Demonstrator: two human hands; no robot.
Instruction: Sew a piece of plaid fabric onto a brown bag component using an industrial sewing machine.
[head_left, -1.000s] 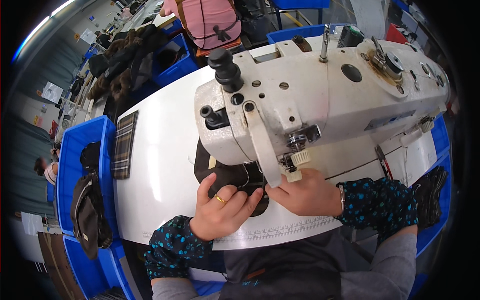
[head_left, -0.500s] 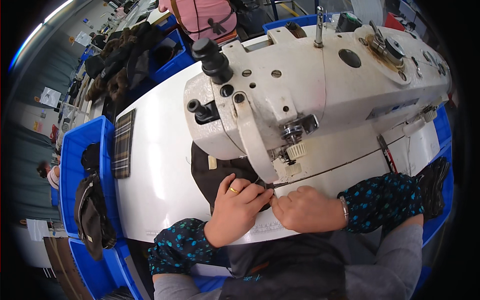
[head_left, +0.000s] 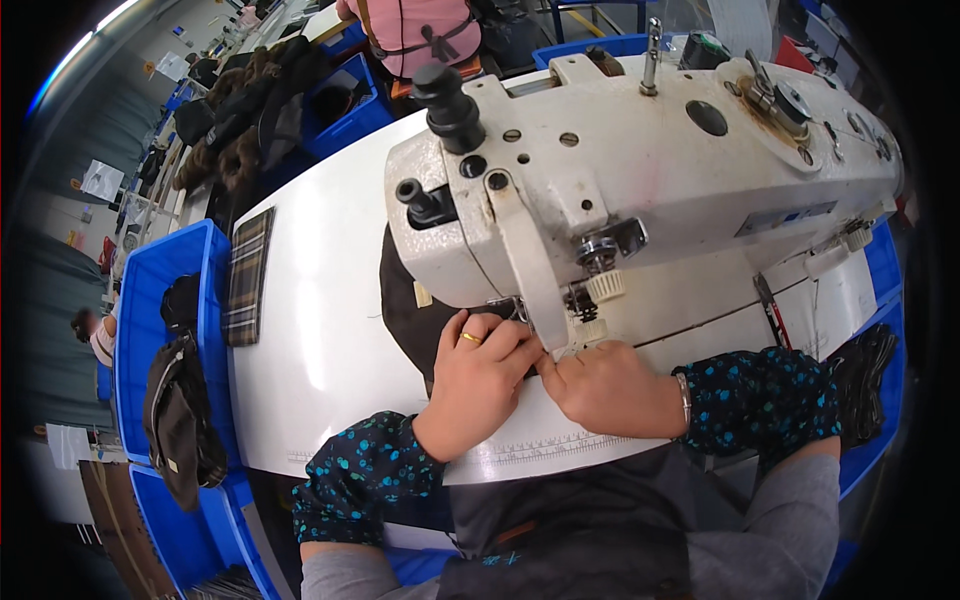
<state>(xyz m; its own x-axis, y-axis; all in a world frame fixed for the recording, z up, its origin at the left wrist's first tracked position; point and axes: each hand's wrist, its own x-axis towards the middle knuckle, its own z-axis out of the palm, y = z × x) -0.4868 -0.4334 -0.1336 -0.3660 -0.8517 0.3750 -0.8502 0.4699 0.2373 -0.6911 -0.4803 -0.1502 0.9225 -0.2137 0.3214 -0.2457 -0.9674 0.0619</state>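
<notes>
A piece of dark brown fabric (head_left: 405,320) with a small pale tag lies beneath the white sewing machine's (head_left: 680,170) needle end. My left hand (head_left: 475,380), with a gold ring, has its bent fingers closed on this fabric just left of the presser-foot area. My right hand (head_left: 610,390) pinches at the fabric's edge, its fingertips meeting the left hand's below the white lever. What exactly sits between the fingertips is mostly hidden. A pair of red-and-black thread snips (head_left: 775,315) lies on the machine bed to the right.
Folded plaid fabric (head_left: 247,275) lies at the table's left, beside a blue bin (head_left: 130,360) holding dark garments (head_left: 175,415). Dark pieces (head_left: 865,380) fill a bin at right. A person in pink (head_left: 425,30) works ahead, another person (head_left: 98,335) at far left; piled dark material (head_left: 230,120) lies behind.
My left hand has moved from spread-over-the-zipper to bunched fingers against my right hand's, then both shifted slightly forward. The zipper seen earlier is now covered. The view has shifted slightly.
</notes>
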